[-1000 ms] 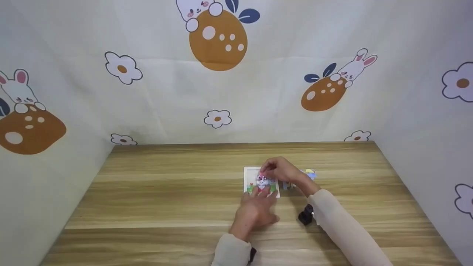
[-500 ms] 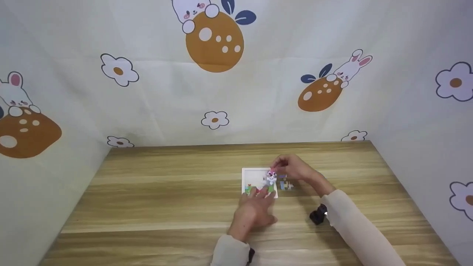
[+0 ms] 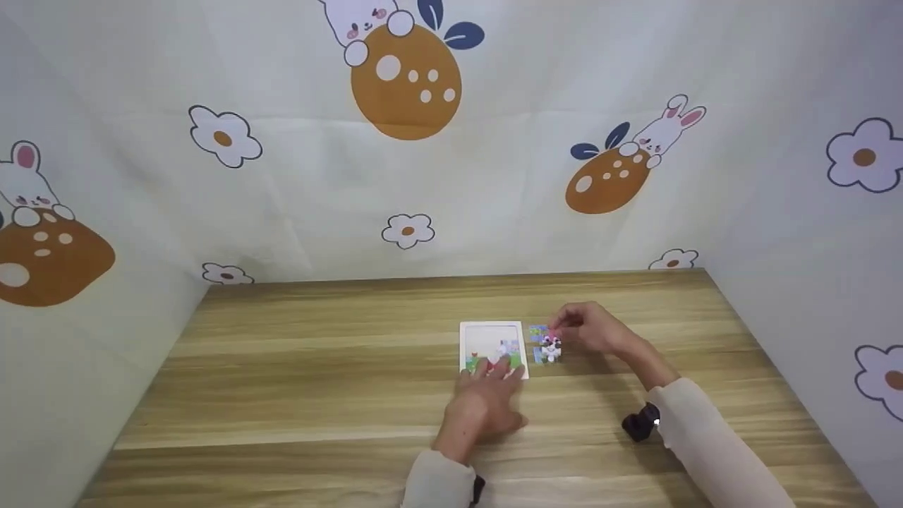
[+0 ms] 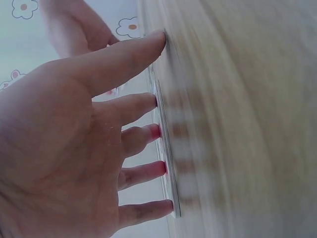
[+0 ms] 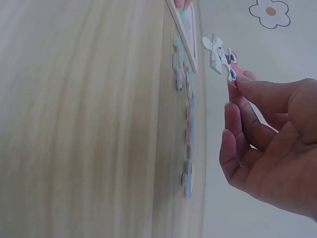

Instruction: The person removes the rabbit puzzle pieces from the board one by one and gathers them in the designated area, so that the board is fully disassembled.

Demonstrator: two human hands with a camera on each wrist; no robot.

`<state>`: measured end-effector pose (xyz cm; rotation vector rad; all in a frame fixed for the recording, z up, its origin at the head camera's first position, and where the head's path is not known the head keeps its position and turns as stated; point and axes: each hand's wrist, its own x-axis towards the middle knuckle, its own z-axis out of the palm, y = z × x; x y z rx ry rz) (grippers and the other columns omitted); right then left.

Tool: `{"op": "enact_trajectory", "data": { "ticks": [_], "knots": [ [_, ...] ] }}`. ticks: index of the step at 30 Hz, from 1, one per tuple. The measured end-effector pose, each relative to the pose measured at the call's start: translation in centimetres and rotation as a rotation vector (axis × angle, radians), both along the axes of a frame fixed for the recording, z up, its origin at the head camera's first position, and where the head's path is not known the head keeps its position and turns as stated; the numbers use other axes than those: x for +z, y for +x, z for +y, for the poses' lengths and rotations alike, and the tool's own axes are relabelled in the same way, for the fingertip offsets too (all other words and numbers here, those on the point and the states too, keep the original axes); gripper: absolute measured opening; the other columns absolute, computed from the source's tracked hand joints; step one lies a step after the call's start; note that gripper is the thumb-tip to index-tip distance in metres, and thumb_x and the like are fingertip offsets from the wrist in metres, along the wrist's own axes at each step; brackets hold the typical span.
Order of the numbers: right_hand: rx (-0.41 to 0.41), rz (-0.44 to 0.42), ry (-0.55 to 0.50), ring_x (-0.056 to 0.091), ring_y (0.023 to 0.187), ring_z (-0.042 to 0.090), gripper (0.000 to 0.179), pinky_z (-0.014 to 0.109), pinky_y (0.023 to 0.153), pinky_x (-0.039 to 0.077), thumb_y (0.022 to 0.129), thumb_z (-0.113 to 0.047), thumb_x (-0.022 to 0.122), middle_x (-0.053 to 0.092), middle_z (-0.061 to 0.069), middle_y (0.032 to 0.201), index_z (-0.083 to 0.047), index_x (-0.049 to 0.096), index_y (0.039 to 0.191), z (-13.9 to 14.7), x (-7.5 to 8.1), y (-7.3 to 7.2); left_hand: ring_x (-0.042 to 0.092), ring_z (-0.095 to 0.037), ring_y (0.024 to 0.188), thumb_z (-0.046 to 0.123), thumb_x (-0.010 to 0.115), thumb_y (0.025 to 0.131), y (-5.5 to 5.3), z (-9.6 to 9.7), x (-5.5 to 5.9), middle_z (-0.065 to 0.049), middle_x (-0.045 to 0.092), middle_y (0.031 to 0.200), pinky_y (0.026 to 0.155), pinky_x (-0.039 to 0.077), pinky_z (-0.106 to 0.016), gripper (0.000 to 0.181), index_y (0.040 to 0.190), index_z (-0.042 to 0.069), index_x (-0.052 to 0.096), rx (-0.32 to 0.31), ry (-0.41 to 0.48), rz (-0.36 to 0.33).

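In the head view a white-framed puzzle tray (image 3: 463, 342) lies on the table, with pieces fitted along its lower part and right side. My left hand (image 3: 487, 406) rests with spread fingers on the tray's near edge; the left wrist view shows its fingertips (image 4: 157, 131) pressing on the frame. To the right of the tray, my right hand (image 3: 596, 328) pinches a puzzle piece (image 5: 230, 67) between thumb and finger. That piece is pink and white with printed eyes. It is held up over the table, over loose puzzle pieces (image 5: 189, 129).
The wooden table (image 3: 282, 395) runs back to a cloth wall (image 3: 310, 190) printed with rabbits, oranges and flowers. A black wrist camera (image 3: 640, 422) is strapped at the right sleeve. Loose pieces lie just right of the tray.
My right hand has carried the pinched puzzle piece from over the tray rightward, to above the loose pieces. My left hand stays on the tray's near edge.
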<state>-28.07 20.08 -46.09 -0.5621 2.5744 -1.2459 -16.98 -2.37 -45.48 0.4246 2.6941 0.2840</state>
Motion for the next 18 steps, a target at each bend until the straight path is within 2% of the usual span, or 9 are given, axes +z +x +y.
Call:
{"op": "enact_trajectory", "data": {
  "ticks": [5,9,18],
  "knots": [
    [-0.021,0.009,0.024,0.062,0.086,0.014,0.007,0.023,0.078,0.052,0.091,0.001,0.067,0.072,0.015,0.095,0.002,0.072,0.096,1.2,-0.2,0.3,0.017,-0.029,0.157,0.048,0.068,0.09,0.0,0.1,0.0,0.002,0.021,0.169,0.126,0.018,-0.055,0.079,0.158,0.028,0.032,0.018,0.013,-0.021],
    [-0.034,-0.022,0.055,0.063,0.086,0.015,0.007,0.023,0.078,0.051,0.091,-0.001,0.068,0.073,0.014,0.096,0.001,0.072,0.096,1.8,-0.3,0.4,0.017,-0.029,0.157,0.049,0.067,0.09,0.0,0.1,0.0,0.003,0.02,0.169,0.126,0.018,-0.055,0.079,0.158,0.028,0.032,0.017,0.007,-0.021],
    [-0.073,-0.023,0.104,0.062,0.087,0.016,0.008,0.023,0.077,0.05,0.091,0.003,0.065,0.072,0.014,0.095,0.002,0.071,0.097,2.1,-0.9,0.5,0.017,-0.03,0.157,0.047,0.069,0.089,0.0,0.1,0.0,0.002,0.02,0.169,0.126,0.017,-0.057,0.08,0.158,0.028,0.032,0.024,0.029,-0.024]
  ]
}}
